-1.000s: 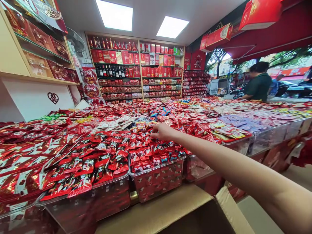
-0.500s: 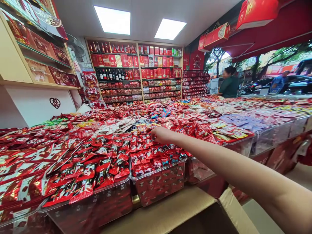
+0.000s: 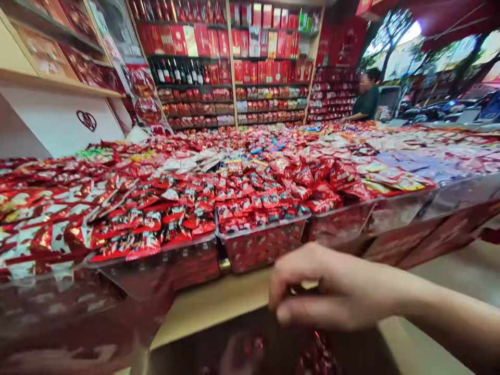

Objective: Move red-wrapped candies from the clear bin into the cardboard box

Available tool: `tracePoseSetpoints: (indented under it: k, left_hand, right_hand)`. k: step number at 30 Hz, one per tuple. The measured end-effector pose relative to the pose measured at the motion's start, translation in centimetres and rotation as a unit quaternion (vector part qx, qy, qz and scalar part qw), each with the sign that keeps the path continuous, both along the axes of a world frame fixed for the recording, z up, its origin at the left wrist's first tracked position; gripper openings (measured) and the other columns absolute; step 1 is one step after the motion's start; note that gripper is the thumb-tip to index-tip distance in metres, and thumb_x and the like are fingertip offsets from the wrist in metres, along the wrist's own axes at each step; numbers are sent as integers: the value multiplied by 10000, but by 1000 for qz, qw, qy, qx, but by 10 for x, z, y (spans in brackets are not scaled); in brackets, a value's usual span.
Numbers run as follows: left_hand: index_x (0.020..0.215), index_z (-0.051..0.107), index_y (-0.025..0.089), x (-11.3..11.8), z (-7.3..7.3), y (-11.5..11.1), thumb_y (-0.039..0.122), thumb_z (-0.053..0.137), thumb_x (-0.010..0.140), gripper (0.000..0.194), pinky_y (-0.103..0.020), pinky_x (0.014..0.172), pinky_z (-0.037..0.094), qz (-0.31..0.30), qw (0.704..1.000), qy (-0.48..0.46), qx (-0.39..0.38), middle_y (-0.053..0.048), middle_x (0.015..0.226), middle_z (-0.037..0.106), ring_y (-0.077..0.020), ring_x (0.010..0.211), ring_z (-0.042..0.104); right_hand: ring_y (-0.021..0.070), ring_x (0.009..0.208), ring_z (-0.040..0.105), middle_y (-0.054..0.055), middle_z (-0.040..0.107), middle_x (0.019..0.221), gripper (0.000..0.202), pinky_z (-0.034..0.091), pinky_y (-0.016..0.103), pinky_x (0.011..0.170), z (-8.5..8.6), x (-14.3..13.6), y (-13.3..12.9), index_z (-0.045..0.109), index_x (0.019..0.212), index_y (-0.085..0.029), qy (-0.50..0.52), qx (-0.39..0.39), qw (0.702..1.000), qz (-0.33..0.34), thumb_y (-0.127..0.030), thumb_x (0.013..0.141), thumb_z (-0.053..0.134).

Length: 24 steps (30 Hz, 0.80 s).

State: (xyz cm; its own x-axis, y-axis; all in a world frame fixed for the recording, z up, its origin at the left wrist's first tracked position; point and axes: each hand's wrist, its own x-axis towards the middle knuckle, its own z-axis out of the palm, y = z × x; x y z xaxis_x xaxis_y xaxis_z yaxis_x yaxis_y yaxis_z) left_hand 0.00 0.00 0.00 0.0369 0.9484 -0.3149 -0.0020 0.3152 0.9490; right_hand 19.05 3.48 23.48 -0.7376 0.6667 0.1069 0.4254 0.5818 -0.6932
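A: What does the right hand (image 3: 336, 291) have?

B: It hovers over the open brown cardboard box (image 3: 219, 307), fingers curled down and bunched together. Something pale shows between thumb and forefinger, but the picture is blurred there, so I cannot tell whether it grips a packet or is nearly closed on nothing.

A: And inside the box?

B: Dim red shiny shapes (image 3: 312, 349) low in the opening, likely small wrapped sweets. Too smeared to count.

A: The left hand?

B: Not in view.

A: What lies beyond the box?

B: Just behind its flap stands the clear plastic bin of small red foil packets (image 3: 258, 208), heaped to the rim. Left of it, touching, a second clear bin holding longer red-and-silver wrappers (image 3: 156, 229). To the right, bins with yellow and lilac packets (image 3: 394, 177). Further off, wooden shelves with red gift boxes and dark bottles (image 3: 234, 57), and a person in a dark green top (image 3: 367, 99) at the far end of the counter.

A: How would you handle this well?

B: I would judge it best to keep the hand centred over the opening, well inside the flaps, and open the fingers low down, so nothing light and slippery skids off the cardboard edge onto the floor.
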Motion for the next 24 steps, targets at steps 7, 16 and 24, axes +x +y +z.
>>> tracePoseSetpoints:
  k: [7, 16, 24]
  left_hand:
    - [833, 543, 193, 6, -2, -21, 249, 726, 549, 342, -221, 645, 447, 38, 996, -83, -12, 34, 726, 640, -115, 697, 583]
    - [906, 562, 172, 5, 8, -20, 292, 681, 626, 327, -199, 605, 449, 41, 978, -196, -58, -3, 757, 663, -104, 693, 600]
    - [768, 608, 163, 2, 2, -19, 255, 696, 608, 204, -184, 597, 451, 69, 973, -211, -62, 24, 712, 638, -85, 658, 585]
  right_hand:
    - [210, 796, 576, 101, 635, 907, 472, 424, 275, 649, -168, -9, -40, 527, 1104, -144, -96, -187, 961, -179, -319, 670, 590]
    - [127, 658, 551, 19, 610, 676, 160, 440, 253, 641, -203, -30, -29, 649, 732, -151, 245, -251, 897, -267, -296, 701, 589]
    - [153, 912, 543, 58, 569, 951, 212, 416, 289, 811, -216, -29, -50, 641, 705, -195, 225, -132, 931, -256, -66, 690, 474]
